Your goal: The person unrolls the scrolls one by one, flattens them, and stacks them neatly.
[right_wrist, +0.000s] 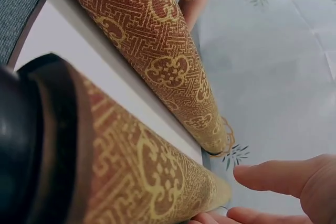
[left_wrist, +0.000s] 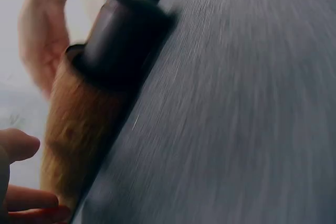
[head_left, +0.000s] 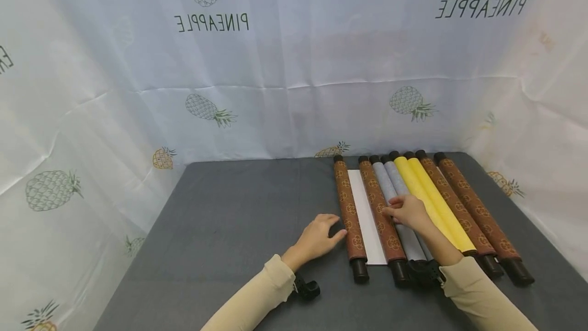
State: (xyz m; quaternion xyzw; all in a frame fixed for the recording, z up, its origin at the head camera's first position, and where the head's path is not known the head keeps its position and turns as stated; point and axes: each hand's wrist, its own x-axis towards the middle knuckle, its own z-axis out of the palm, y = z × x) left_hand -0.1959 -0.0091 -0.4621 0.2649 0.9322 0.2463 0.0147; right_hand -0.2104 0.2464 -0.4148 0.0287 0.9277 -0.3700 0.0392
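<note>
A brown scroll with gold flower patterns and dark end knobs lies partly unrolled, a strip of white paper [head_left: 369, 218] showing between its left roll [head_left: 350, 213] and its right roll [head_left: 378, 203]. Beside the left roll is my left hand [head_left: 317, 237], fingers loosely bent and thumb apart from them; in the left wrist view its fingertips [left_wrist: 37, 203] reach the roll's side. My right hand [head_left: 410, 212] hovers over the grey scroll [head_left: 397, 193], fingertips at the brown right roll. The right wrist view shows its thumb [right_wrist: 268, 176] off the roll and fingers partly hidden behind it.
A yellow scroll [head_left: 432, 198] lies right of the grey one, under my right forearm. Farther right is another brown patterned scroll [head_left: 478, 206]. All lie on a dark grey tabletop [head_left: 239, 218], with a white pineapple-print curtain [head_left: 285, 65] behind and at both sides.
</note>
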